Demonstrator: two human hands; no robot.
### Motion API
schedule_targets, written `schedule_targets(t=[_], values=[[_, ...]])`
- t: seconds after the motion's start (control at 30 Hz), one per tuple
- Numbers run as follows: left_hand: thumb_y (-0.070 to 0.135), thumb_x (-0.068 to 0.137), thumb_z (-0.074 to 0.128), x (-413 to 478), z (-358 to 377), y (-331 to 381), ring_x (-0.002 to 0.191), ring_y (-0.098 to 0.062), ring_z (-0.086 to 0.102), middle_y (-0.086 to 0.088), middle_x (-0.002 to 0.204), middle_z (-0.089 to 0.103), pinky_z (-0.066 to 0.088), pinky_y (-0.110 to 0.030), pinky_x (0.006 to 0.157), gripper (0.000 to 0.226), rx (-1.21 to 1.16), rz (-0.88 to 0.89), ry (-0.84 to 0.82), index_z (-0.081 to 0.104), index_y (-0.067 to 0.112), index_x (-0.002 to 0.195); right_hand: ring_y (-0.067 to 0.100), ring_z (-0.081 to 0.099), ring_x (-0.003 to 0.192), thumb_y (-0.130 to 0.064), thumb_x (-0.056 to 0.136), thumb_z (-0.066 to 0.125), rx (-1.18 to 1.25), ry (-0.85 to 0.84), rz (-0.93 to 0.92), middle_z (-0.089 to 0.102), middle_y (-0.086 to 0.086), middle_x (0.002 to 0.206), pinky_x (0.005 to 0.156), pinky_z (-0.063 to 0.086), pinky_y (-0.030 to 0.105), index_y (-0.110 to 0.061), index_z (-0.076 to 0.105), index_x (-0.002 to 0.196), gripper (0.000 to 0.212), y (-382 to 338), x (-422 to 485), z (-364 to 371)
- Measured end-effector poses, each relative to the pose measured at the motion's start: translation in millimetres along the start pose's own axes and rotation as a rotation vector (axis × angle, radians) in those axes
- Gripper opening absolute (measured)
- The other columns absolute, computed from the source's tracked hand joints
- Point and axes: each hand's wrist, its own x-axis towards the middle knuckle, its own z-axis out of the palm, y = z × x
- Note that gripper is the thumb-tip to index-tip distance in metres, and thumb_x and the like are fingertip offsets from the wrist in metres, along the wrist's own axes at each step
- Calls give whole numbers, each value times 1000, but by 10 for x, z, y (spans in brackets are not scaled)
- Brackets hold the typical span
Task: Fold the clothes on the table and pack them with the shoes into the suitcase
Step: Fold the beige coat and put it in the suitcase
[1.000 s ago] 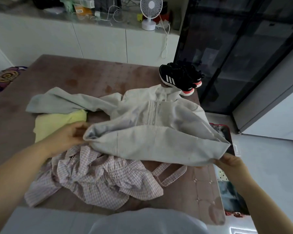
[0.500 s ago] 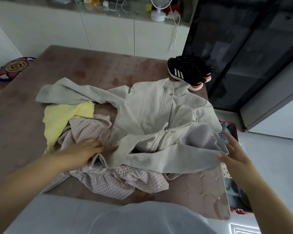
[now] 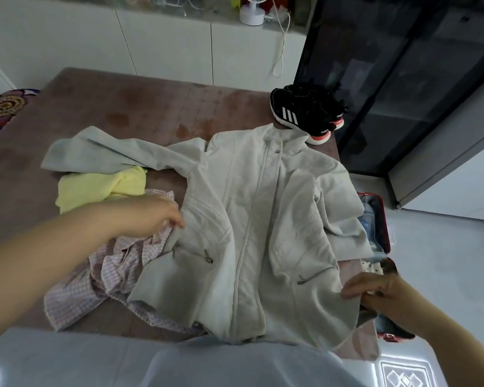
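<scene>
Our right hand (image 3: 380,291) had its fingers (image 3: 354,293) clamped on the hem of the jacket (image 3: 252,219), which lay zip-up on the worktop (image 3: 123,107). Our left hand (image 3: 148,216) touched its side; we could not tell whether those fingers were gripping. We judged we were flattening it, with the sleeves to fold in next. The checked garment (image 3: 109,275) and yellow garment (image 3: 95,185) lay beside it, the suitcase (image 3: 375,219) on the floor to the right, and the shoes (image 3: 305,113) at the far corner.

A pale zip jacket (image 3: 252,219) lies spread front-up, partly over a crumpled pink checked garment (image 3: 95,280), beside a yellow top (image 3: 95,185). Black shoes (image 3: 308,113) stand behind its collar; the suitcase (image 3: 385,227) lies open rightward.
</scene>
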Motion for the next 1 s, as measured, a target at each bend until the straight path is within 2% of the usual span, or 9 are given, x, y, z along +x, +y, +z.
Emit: schedule_targets(t=[0.17, 0.33, 0.4, 0.5, 0.63, 0.7, 0.8, 0.87, 1.0], values=[[6, 88, 47, 585, -476, -19, 111, -15, 50, 8, 113, 59, 35, -28, 99, 39, -130, 28, 326, 59, 23, 121, 4, 61, 105, 13, 88, 47, 21, -142, 50, 69, -14, 108, 87, 46, 12, -30, 75, 94, 51, -175, 27, -189], [18, 87, 59, 1316, -648, -167, 123, -29, 44, -7, 134, 51, 31, -34, 105, 46, -94, -69, 421, 49, 15, 132, 9, 61, 93, -8, 90, 56, 60, 451, 40, 69, -9, 101, 75, 44, 7, -33, 72, 91, 30, -554, 528, -369], [24, 88, 59, 1573, -687, -207, 127, -32, 40, -12, 140, 43, 29, -35, 106, 50, -126, -173, 423, 44, 14, 135, 15, 57, 101, -24, 88, 61, 16, 609, 117, 62, 1, 114, 83, 47, 20, -29, 63, 107, 19, -671, 884, -447], [28, 88, 59, 1903, -680, -348, 132, -34, 33, -14, 146, 34, 26, -39, 110, 59, -226, -331, 427, 36, 15, 141, 26, 46, 122, -46, 77, 68, -6, 698, 297, 46, 5, 134, 98, 42, 41, -19, 40, 133, 68, -770, 1397, -503], [26, 83, 67, 2215, -510, -576, 127, -34, 40, -15, 143, 39, 33, -40, 106, 71, -526, -443, 410, 30, 16, 143, 34, 43, 125, -58, 66, 70, -59, 603, 599, 41, 13, 139, 103, 38, 48, -11, 10, 144, 108, -693, 1917, -433], [21, 81, 70, 2259, -440, -638, 125, -34, 44, -14, 141, 43, 35, -38, 104, 68, -636, -450, 415, 36, 12, 140, 32, 55, 109, -57, 74, 64, -267, 498, 634, 54, 13, 124, 89, 46, 41, -6, 28, 138, 89, -621, 1955, -391], [25, 77, 73, 2265, -510, -779, 115, -33, 52, -13, 131, 54, 42, -39, 96, 54, -590, -477, 498, 53, 16, 126, 28, 59, 72, -26, 84, 57, -399, 520, 456, 64, 9, 79, 58, 42, 28, -12, 58, 81, 15, -619, 1939, -468], [26, 77, 74, 2212, -643, -850, 109, -33, 55, -13, 125, 58, 45, -40, 92, 53, -578, -463, 526, 54, 16, 125, 20, 48, 56, -17, 80, 60, -352, 571, 375, 48, 3, 56, 49, 34, 27, -12, 49, 58, 25, -719, 1851, -617], [29, 81, 70, 1967, -1007, -1047, 110, -36, 55, -17, 122, 59, 42, -40, 90, 55, -452, -494, 647, 50, 17, 131, 12, 39, 53, -15, 78, 66, -316, 639, 172, 45, 1, 51, 51, 35, 24, -7, 68, 73, 10, -1065, 1647, -1008]])
